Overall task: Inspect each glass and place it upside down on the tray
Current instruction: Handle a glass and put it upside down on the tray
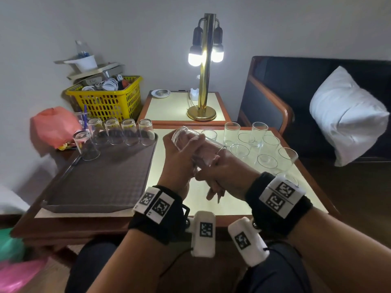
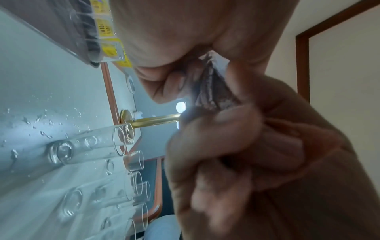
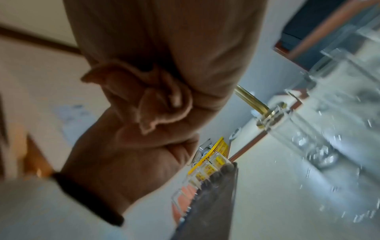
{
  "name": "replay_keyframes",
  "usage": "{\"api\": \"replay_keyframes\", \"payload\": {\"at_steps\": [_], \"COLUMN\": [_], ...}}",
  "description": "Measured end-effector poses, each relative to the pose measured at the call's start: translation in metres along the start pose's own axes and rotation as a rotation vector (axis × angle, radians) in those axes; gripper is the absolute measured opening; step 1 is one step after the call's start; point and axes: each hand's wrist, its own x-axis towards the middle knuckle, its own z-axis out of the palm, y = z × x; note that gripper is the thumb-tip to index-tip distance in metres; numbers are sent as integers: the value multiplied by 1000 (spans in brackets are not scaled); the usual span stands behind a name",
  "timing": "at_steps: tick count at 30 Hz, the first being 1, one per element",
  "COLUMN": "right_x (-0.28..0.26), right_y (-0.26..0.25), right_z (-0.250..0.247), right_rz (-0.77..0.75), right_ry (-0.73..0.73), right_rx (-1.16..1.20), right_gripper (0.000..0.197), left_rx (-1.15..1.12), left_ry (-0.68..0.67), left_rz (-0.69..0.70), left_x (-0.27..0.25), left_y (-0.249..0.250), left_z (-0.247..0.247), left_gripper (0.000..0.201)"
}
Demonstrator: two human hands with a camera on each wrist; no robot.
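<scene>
A clear glass (image 1: 190,140) is tilted in the air above the table, base toward the tray, rim toward the right. My left hand (image 1: 177,166) wraps round its body, and my right hand (image 1: 228,168) grips it near the rim with fingers curled downward. In the left wrist view a sliver of the glass (image 2: 211,84) shows between the curled fingers. The brown tray (image 1: 101,182) on the left carries several glasses upside down (image 1: 115,132) along its far edge. Several upright glasses (image 1: 268,144) stand on the table to the right, also in the left wrist view (image 2: 123,138).
A lit brass lamp (image 1: 204,81) stands on the side table behind. A yellow basket (image 1: 108,98) and a pink bag (image 1: 53,125) sit beyond the tray. A dark sofa with a white pillow (image 1: 347,117) is at the right. Water drops (image 2: 26,121) dot the tabletop.
</scene>
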Motion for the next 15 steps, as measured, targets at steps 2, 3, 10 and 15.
{"api": "replay_keyframes", "payload": {"at_steps": [2, 3, 10, 15], "right_x": [3, 5, 6, 4], "right_y": [2, 4, 8, 8], "right_z": [0, 0, 8, -1], "right_rz": [-140, -212, -33, 70], "right_ry": [62, 49, -74, -25], "right_rx": [-632, -942, 11, -22], "right_gripper": [65, 71, 66, 57], "left_rx": [108, 154, 15, 92], "left_ry": [71, 116, 67, 56], "left_rz": [-63, -64, 81, -4], "left_x": [3, 5, -4, -3], "left_y": [4, 4, 4, 3], "left_z": [-1, -2, 0, -3], "left_gripper": [80, 74, 51, 65]}}
